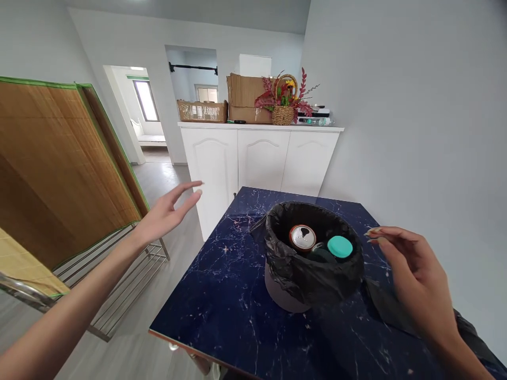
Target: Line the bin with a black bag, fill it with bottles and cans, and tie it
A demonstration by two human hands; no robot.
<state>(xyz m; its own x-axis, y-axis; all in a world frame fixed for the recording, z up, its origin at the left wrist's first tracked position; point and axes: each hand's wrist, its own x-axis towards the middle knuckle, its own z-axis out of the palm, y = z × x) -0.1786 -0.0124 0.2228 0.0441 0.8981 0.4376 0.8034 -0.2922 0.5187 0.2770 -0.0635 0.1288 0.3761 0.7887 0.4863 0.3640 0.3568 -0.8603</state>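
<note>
My left hand (163,215) gapes empty, left of the bin (279,290); my right hand (420,269) pinches, hold unclear. I'd ease the liner (303,274) gently.

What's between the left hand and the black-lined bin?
In the head view, from the left hand to the black-lined bin, the white cabinet shows first, farther back, then the dark blue tabletop.

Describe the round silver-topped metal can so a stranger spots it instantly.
On the dark blue, white-veined table stands a round grey bin lined with a black plastic bag. Inside, the silver-topped metal can sits left of the round turquoise lid, set apart by its dark opening and orange rim.
</note>
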